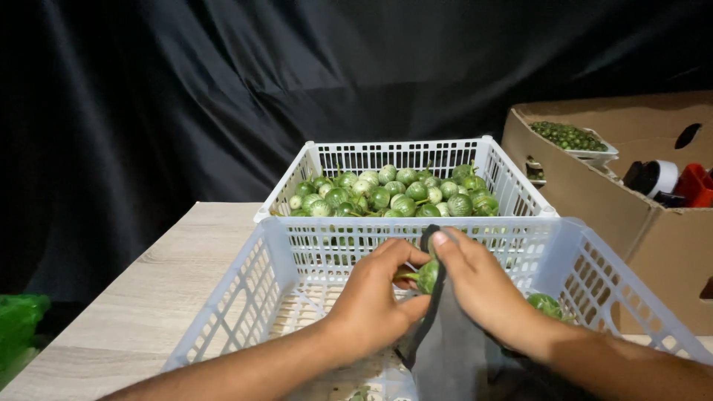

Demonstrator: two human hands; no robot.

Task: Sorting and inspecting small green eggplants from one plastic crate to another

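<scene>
My left hand (pixel 375 293) and my right hand (pixel 483 289) meet over the near white plastic crate (pixel 245 278). Between them is a small round green eggplant (pixel 428 276). The left fingers pinch its stem side. The right hand holds a dark grey cloth (pixel 445 349) against the eggplant, the cloth hanging down below. Another green eggplant (pixel 546 303) lies in the near crate just right of my right wrist. Behind stands a second white crate (pixel 512 178) holding several small green eggplants (pixel 394 193).
Both crates sit on a light wooden table (pixel 156 297). An open cardboard box (pixel 639 223) stands at right, with a white tray of small green vegetables (pixel 568 137) and red and white objects inside. Green plastic (pixel 18 319) shows at far left. Black cloth hangs behind.
</scene>
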